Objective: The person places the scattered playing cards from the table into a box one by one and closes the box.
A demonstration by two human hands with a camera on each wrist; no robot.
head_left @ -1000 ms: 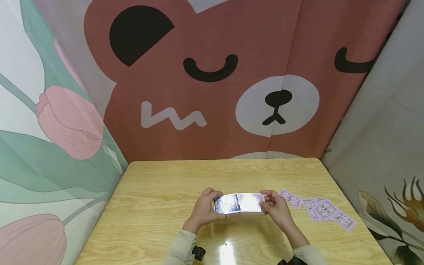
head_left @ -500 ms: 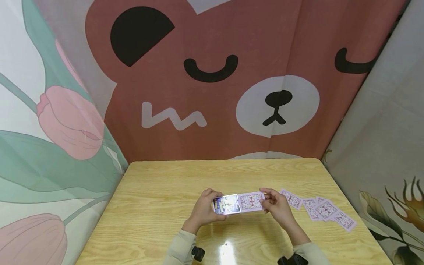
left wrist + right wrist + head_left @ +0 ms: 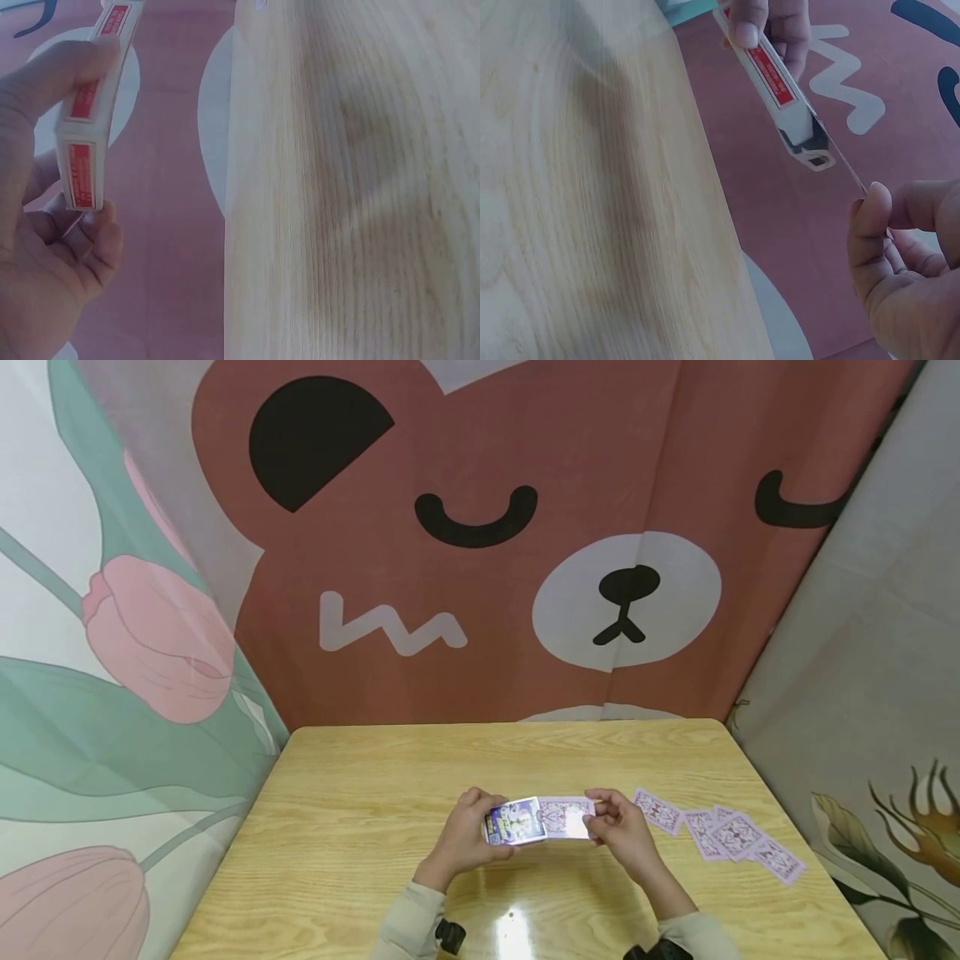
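In the head view my left hand grips a small card box with a blue printed face, thumb along its near edge. The left wrist view shows the box's white side with red labels. My right hand pinches the outer end of a playing card with a pink-purple patterned back. Its other end meets the box's right end. Seen edge-on in the right wrist view, the thin card runs from the box's end to my right fingertips. How far it sits inside is hidden.
Several matching cards lie on the wooden table to the right of my right hand: a single card and an overlapping group. A printed bear curtain hangs behind the table's far edge, with patterned curtains at both sides.
Over the last half second my right hand shifts slightly left with the card, bringing its outer end a little nearer the box. The glare on card and box changes. My left hand stays nearly still.
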